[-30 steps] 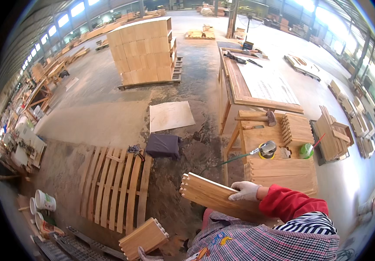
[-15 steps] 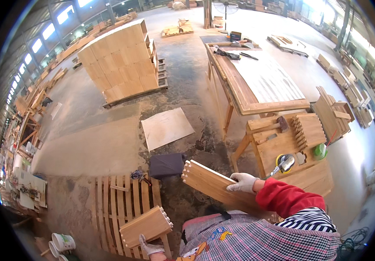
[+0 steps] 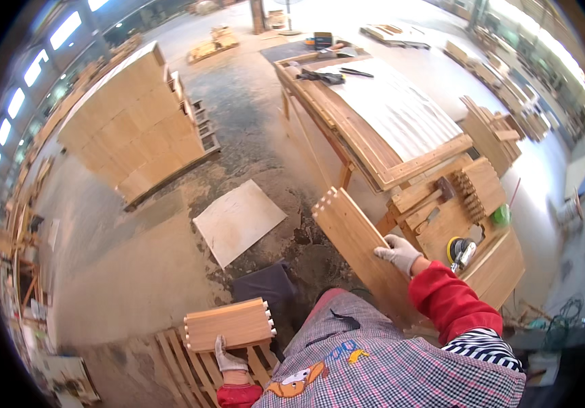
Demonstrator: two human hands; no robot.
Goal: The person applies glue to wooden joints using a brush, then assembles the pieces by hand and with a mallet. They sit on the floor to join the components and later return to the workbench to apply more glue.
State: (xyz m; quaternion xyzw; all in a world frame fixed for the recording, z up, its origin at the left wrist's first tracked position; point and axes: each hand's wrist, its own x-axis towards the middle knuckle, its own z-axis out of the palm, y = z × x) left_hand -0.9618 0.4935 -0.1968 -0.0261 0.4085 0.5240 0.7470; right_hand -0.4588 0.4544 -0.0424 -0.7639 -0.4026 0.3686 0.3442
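My left hand (image 3: 226, 355), in a pale glove, is closed on the near edge of some short wooden boards (image 3: 230, 325) with jointed ends; they seem stacked, though I cannot tell how many. They are above a slatted pallet. Over at the right, my gloved right hand (image 3: 400, 254) grips the upper edge of a longer wooden board (image 3: 355, 238), which slants down toward my body. Rounded pegs or teeth show at its far end. Its lower end is partly hidden by my apron and arm.
Right of the long board, a low bench holds a mallet (image 3: 446, 189), a sander (image 3: 461, 251) and jointed boards (image 3: 484, 187). Beyond stands a large worktable (image 3: 435, 152). A flat sheet (image 3: 239, 221) and dark padded block (image 3: 265, 284) lie on the floor, near the pallet (image 3: 182, 367).
The view has turned and shifted. My left hand has raised the short boards and turned them more level. My right hand keeps its grip on the long board, which now tilts more steeply.
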